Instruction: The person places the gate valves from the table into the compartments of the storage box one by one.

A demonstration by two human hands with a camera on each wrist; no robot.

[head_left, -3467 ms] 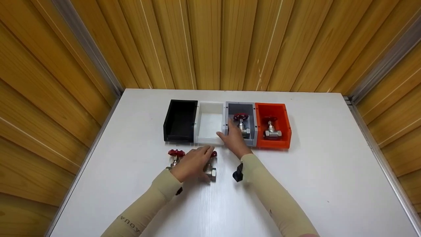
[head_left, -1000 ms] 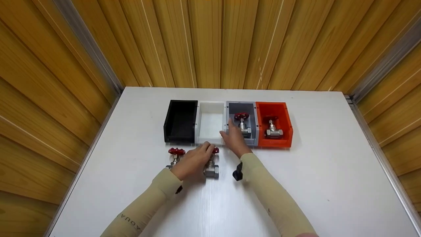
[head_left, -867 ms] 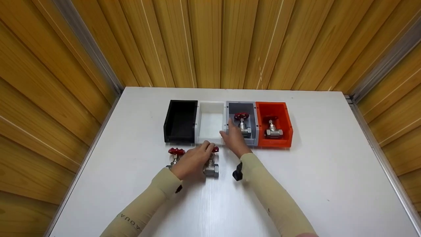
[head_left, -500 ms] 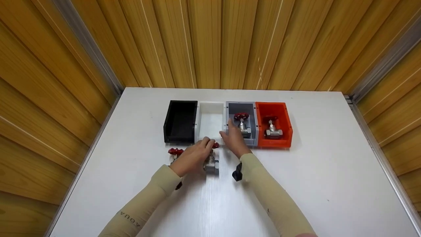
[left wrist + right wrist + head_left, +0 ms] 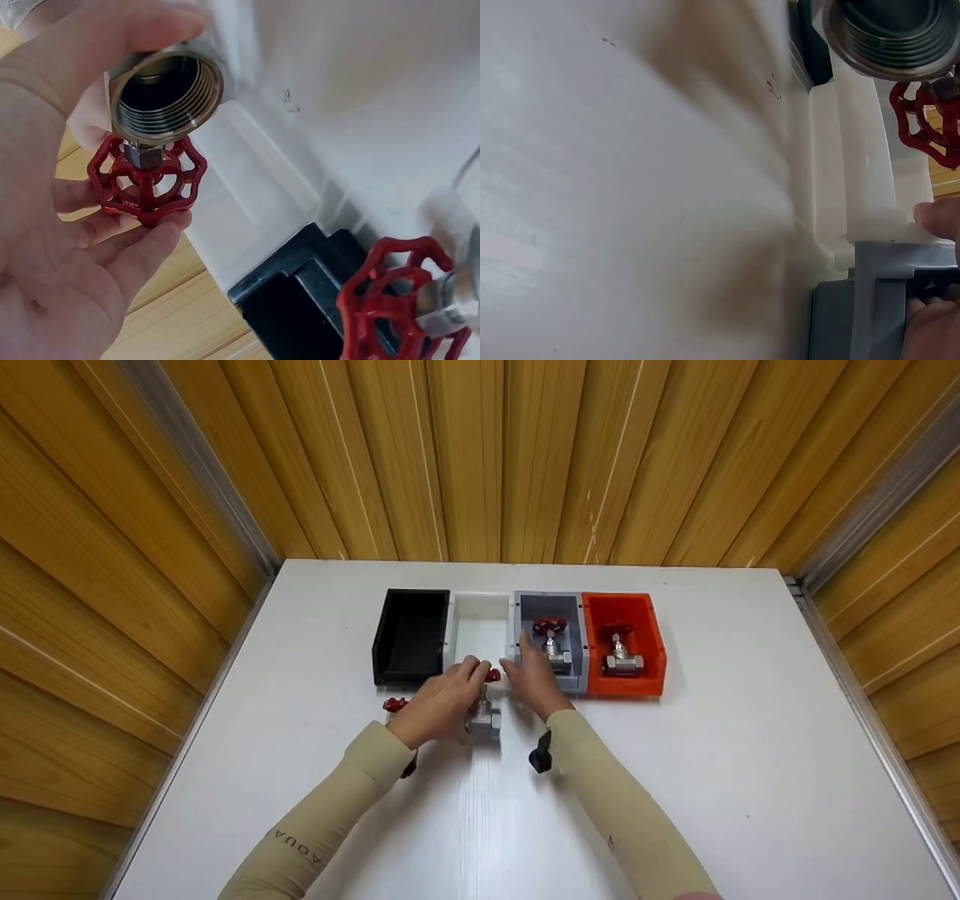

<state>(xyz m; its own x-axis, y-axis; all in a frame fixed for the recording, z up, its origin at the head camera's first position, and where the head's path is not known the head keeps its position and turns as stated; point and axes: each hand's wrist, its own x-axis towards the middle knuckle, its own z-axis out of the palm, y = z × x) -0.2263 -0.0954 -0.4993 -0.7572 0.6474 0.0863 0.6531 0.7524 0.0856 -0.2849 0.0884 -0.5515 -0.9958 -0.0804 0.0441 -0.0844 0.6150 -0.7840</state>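
My left hand [image 5: 439, 701] grips a steel valve [image 5: 484, 721] with a red handwheel, just in front of the white bin [image 5: 481, 605]. In the left wrist view, the fingers lie around the red handwheel [image 5: 146, 184] and the thumb is on the threaded body. A second valve [image 5: 395, 704] is mostly hidden behind the left hand. My right hand [image 5: 538, 679] holds the near wall of the grey bin [image 5: 551, 604], fingers inside it and thumb over the white bin's side. One valve [image 5: 555, 651] sits in the grey bin, another valve [image 5: 622, 661] in the orange bin [image 5: 626, 688].
A black bin [image 5: 409, 678] stands at the left end of the row, against the white one. All the bins sit side by side on a white table [image 5: 720, 735]. Wood-look panels [image 5: 472, 465] enclose the back and sides.
My left hand has lifted the valve and moved it forward, toward the white bin's front edge. The right hand stays at the grey bin. The second valve has not visibly moved.
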